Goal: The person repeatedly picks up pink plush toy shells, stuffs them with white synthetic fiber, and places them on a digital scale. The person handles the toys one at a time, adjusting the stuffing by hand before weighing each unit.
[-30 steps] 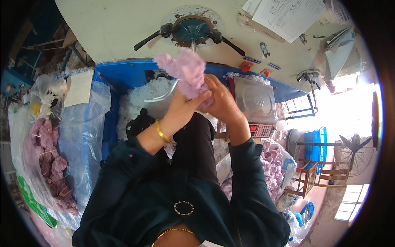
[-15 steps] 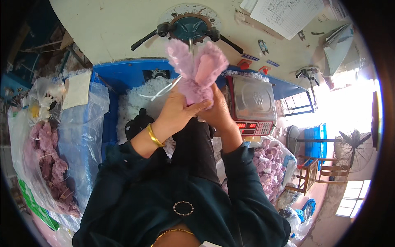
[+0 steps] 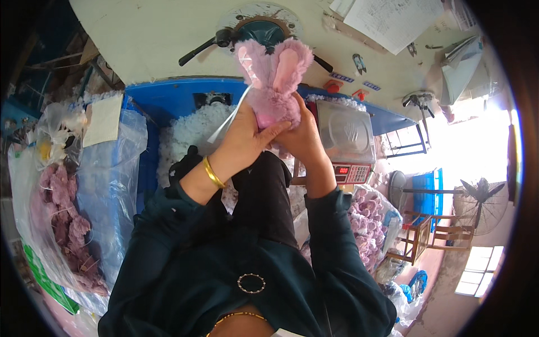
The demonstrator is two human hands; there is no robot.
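Observation:
A pink plush bunny [image 3: 273, 104] with two long upright ears is held between both hands in front of the filling nozzle's teal base [image 3: 261, 35]. My left hand [image 3: 245, 132] wraps round its lower left side, the thumb across the front. From the right, my right hand [image 3: 303, 136] grips the same toy, its fingers partly hidden behind it. White ribbon [image 3: 229, 121] hangs from the toy's left side, past my left hand. The nozzle itself is hidden behind the ears.
White stuffing [image 3: 188, 132] lies in the blue trough. A red-framed scale [image 3: 345, 140] stands at right, above a bag of pink plush pieces [image 3: 368, 224]. More plush skins [image 3: 64, 219] lie in plastic at left. Papers [image 3: 387, 22] rest on the table.
Both hands have raised the plush bunny slightly away from me and to the right. Its ears now stand straighter, and the ribbon hangs lower beside it.

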